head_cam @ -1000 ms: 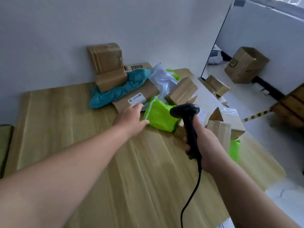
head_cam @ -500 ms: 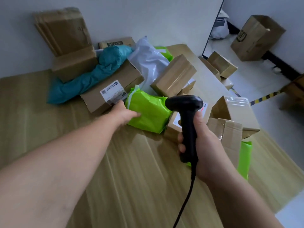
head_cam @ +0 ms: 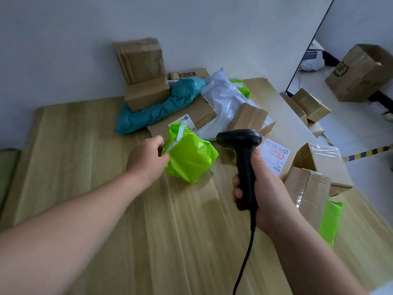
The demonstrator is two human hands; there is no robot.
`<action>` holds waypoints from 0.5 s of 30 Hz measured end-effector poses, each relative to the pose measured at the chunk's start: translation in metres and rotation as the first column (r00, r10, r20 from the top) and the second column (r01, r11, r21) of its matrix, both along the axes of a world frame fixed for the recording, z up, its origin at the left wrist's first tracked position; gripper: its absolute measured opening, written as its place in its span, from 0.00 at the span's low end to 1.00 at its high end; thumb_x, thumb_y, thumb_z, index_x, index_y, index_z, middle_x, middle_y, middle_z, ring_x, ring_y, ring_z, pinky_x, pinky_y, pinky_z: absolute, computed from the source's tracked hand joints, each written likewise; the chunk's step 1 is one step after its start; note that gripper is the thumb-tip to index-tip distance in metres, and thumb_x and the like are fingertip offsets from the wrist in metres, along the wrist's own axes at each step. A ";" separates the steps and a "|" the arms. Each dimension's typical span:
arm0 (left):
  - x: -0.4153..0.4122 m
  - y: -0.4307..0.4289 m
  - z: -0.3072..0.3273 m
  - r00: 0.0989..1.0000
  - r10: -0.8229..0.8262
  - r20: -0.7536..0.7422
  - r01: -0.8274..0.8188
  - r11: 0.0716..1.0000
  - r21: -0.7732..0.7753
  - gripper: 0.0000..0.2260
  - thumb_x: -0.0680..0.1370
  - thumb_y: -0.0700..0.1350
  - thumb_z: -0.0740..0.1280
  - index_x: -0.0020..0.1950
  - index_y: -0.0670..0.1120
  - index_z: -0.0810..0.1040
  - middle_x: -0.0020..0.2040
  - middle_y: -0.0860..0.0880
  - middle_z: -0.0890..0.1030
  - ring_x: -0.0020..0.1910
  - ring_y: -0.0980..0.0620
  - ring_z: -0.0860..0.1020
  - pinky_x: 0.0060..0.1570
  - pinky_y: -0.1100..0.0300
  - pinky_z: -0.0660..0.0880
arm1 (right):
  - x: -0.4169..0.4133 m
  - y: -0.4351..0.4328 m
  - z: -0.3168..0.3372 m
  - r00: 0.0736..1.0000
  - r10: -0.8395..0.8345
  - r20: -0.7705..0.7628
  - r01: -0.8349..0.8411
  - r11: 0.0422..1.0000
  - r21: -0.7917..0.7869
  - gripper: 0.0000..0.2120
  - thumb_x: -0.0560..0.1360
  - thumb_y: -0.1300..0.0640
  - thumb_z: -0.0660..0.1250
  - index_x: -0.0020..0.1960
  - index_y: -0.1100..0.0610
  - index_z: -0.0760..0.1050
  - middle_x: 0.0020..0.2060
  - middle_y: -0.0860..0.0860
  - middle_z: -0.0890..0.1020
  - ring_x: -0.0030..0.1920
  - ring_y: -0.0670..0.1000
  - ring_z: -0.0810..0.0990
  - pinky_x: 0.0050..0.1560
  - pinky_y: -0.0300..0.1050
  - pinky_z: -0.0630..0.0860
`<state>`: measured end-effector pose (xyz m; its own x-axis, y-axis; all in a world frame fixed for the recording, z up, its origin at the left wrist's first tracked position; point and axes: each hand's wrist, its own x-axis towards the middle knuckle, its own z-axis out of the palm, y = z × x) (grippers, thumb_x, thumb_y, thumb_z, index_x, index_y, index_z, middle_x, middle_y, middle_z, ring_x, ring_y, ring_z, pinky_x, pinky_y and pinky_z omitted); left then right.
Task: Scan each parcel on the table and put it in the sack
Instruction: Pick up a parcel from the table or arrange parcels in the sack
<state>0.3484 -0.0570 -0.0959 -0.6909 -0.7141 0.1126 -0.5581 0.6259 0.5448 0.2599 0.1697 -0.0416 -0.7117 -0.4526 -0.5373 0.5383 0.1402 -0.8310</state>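
My left hand (head_cam: 148,159) grips the left edge of a bright green plastic mailer (head_cam: 191,158), which is tipped up off the wooden table (head_cam: 85,145). My right hand (head_cam: 265,188) holds a black handheld barcode scanner (head_cam: 242,158) by its handle, its head level with the mailer's right side. Behind the mailer lies a flat cardboard box with a white label (head_cam: 191,118), a teal mailer (head_cam: 161,109), a white mailer (head_cam: 221,96) and a small taped box (head_cam: 248,118). No sack is visible.
Cardboard boxes (head_cam: 142,71) lean on the wall at the back. A labelled box (head_cam: 276,158) and an open carton (head_cam: 314,173) sit at the right with another green mailer (head_cam: 329,222). More boxes stand on the floor beyond the table's right edge (head_cam: 359,71).
My left hand moved from the labelled box to the green mailer, took hold of its edge and tipped it up. The scanner stayed in my right hand, beside the mailer.
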 end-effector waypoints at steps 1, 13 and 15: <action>0.011 0.001 0.010 0.999 -0.047 -0.014 0.045 0.990 -0.131 0.12 0.67 0.39 0.70 0.33 0.48 0.67 0.32 0.46 0.73 0.34 0.42 0.72 0.31 0.56 0.60 | 0.005 -0.003 0.004 1.000 0.016 -0.001 -0.016 1.000 0.004 0.23 0.78 0.33 0.57 0.46 0.53 0.75 0.28 0.51 0.77 0.22 0.50 0.70 0.25 0.40 0.64; 0.133 0.035 -0.010 0.773 -0.487 0.407 0.633 0.639 -0.437 0.20 0.70 0.63 0.65 0.35 0.46 0.78 0.35 0.48 0.78 0.34 0.46 0.79 0.38 0.59 0.78 | 0.045 -0.017 0.012 0.980 0.194 -0.042 -0.193 0.981 0.023 0.25 0.79 0.33 0.56 0.51 0.54 0.76 0.28 0.50 0.76 0.23 0.49 0.70 0.24 0.40 0.65; 0.139 0.031 -0.012 0.858 -0.420 0.295 0.511 0.754 -0.414 0.26 0.76 0.64 0.53 0.39 0.44 0.78 0.37 0.46 0.78 0.36 0.44 0.78 0.39 0.56 0.76 | 0.047 -0.019 0.006 0.975 0.219 -0.026 -0.218 0.975 0.037 0.25 0.78 0.33 0.56 0.51 0.55 0.76 0.28 0.50 0.76 0.23 0.49 0.70 0.23 0.41 0.66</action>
<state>0.4876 -0.0261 -0.1079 -0.9632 -0.1913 0.1886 -0.1860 0.9815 0.0455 0.3064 0.1506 -0.0357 -0.6139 -0.5806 -0.5348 0.4664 0.2798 -0.8392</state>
